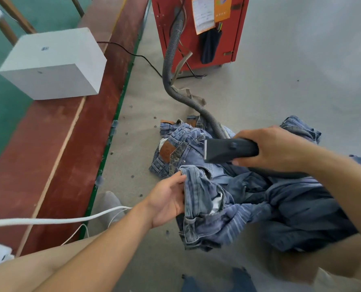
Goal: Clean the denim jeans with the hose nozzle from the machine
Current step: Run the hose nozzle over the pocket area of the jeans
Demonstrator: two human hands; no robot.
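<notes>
Jeans [228,199] are lying just under the nozzle [228,149] – right hand [276,148] is gripping it, mouth pointing left, while left hand [169,199] is pinching the waistband.

nozzle [228,150] above jeans [238,197], machine [198,30] seemingly behind.

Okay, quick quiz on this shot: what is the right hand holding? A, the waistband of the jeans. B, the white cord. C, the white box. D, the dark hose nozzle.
D: the right hand is wrapped round the dark hose nozzle, whose wide mouth points left above the jeans, while the left hand grips the jeans at the waistband.
</notes>
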